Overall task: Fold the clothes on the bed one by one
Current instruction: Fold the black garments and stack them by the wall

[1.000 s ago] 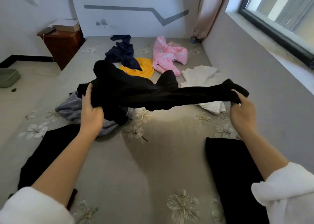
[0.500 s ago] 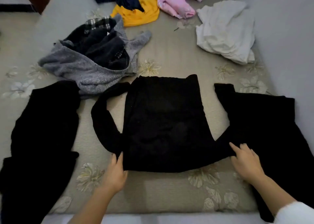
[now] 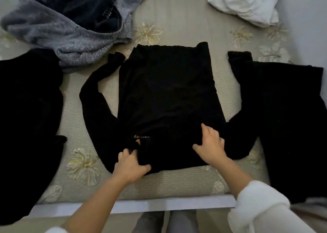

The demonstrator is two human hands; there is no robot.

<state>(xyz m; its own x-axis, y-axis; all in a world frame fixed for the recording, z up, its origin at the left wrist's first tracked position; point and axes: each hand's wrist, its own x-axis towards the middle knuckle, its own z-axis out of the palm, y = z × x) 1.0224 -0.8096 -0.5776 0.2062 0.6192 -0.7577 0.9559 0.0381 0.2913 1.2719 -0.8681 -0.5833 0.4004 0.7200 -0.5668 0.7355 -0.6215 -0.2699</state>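
Left hand (image 3: 131, 165): fingers (image 3: 124, 154) curled and clamped on a fold of cloth at the neck opening of the black top (image 3: 168, 91). Right hand (image 3: 211, 144): fingers spread apart, lying flat on the cloth beside the neck, holding nothing.

The black top lies flat on the bed (image 3: 159, 185), neck toward the person, hem at the far end, left sleeve (image 3: 92, 109) and right sleeve (image 3: 238, 70) trailing out to either side.

Handling, as judged: light, soft, limp knit with no stiffness. It will sag and crease wherever unsupported. Take hold at the shoulders or sleeve cuffs, and smooth it flat before each fold.

Left of the black top lies a black garment (image 3: 26, 109); right of it, another dark garment (image 3: 292, 117). Beyond its left sleeve is a grey knit heap (image 3: 70, 43); beyond its right sleeve, a white garment (image 3: 247, 4).

No container is visible; all the garments lie directly on the bed.
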